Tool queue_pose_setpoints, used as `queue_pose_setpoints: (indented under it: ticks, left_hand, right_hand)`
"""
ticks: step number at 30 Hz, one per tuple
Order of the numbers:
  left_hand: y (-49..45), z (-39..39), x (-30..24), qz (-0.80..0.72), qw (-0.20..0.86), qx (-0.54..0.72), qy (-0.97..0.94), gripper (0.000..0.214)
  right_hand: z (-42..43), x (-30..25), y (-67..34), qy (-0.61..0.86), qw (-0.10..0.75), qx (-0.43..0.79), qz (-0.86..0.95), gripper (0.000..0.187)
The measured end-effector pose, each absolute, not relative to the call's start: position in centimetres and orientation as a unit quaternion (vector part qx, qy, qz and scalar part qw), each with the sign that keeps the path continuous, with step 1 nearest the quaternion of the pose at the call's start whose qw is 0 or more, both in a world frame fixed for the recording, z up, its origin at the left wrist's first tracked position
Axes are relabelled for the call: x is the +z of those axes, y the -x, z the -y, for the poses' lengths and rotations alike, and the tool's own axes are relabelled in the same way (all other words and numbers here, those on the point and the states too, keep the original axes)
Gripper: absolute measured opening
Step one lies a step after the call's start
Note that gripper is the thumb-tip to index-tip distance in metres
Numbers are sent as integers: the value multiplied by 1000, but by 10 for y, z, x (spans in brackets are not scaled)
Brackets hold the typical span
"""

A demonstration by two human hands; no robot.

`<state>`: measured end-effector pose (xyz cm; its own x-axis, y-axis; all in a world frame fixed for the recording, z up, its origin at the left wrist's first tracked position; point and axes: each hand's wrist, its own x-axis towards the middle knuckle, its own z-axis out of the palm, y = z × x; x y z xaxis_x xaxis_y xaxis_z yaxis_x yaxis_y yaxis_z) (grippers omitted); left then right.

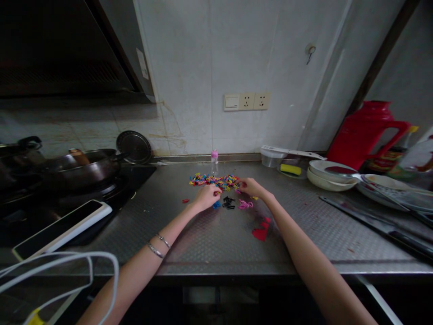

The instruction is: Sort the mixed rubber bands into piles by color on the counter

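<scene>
A loose pile of small multicoloured loops that look like rubber bands [221,181] lies across the metal counter. My left hand [207,197] is at the pile's near edge, fingers curled and pinched; a small bit of red and yellow shows at the fingertips, too small to name. At the right end of the pile is my right hand [251,186], its fingers bent together among the bands, their tips partly hidden. Nearer to me are small groups of black bands [228,202], pink bands [246,204] and blue bands [216,204]. Behind the pile stands a small clear bottle with a pink cap [214,161].
A torn red piece [261,229] lies toward the front. On the left are a pan [81,174] on the stove and a white device [62,228] with cables. To the right stand a yellow sponge [290,169], bowls [329,180], a knife [372,223] and a red thermos [363,133].
</scene>
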<state>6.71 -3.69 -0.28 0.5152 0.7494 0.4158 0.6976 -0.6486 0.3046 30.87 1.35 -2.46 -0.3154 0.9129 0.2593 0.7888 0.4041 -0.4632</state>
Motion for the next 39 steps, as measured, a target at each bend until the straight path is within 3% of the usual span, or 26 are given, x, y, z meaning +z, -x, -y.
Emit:
queue_pose_setpoints:
  ticks: [8, 14, 21, 29, 34, 39]
  left_hand:
    - [-67, 37, -3, -420, 47, 252, -870, 23]
    - [-71, 44, -3, -415, 50, 228, -879, 23]
    - [-81, 41, -4, -416, 70, 242, -874, 22]
    - [-98, 21, 9, -420, 25, 170, -891, 22]
    - [-115, 12, 7, -419, 22, 165, -893, 23]
    - [-128, 8, 0, -411, 20, 157, -898, 24]
  right_hand:
    - [-14, -13, -318, 513, 268, 229, 783, 34]
    - [1, 4, -325, 462, 142, 391, 783, 32]
    - [10, 12, -326, 468, 42, 413, 780, 35]
    - [2, 11, -333, 476, 122, 351, 797, 41]
    - [-9, 4, -335, 522, 212, 218, 797, 34]
    - [-7, 4, -334, 519, 231, 178, 803, 29]
